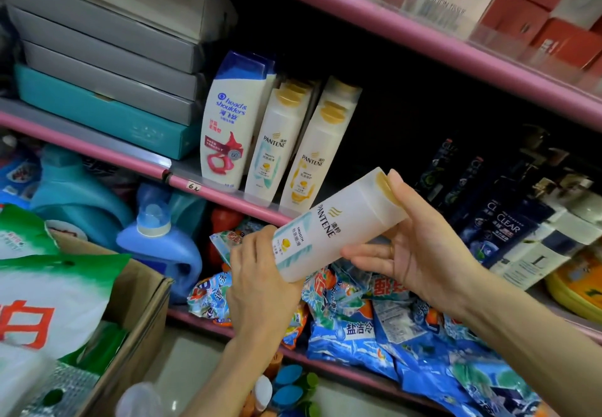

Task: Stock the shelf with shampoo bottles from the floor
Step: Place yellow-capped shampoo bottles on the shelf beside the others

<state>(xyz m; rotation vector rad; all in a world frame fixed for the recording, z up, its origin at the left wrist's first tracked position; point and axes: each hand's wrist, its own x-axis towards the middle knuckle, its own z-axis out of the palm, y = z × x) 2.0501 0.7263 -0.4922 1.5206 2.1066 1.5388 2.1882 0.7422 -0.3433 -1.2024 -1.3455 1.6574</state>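
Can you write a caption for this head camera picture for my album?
Both hands, left and right, hold a shampoo bottle tilted before the pink shelf.

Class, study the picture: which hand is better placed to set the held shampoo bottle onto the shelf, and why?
Probably the right hand. Its grip wraps the cap end of the tilted white Pantene bottle with teal label, nearest the dark gap on the pink metal shelf; the left hand only steadies the base.

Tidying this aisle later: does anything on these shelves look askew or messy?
The detergent bags on the lower shelf lie heaped and crumpled, spilling over its edge. The Pantene bottles above stand in neat rows; nothing looks spilled or damaged.
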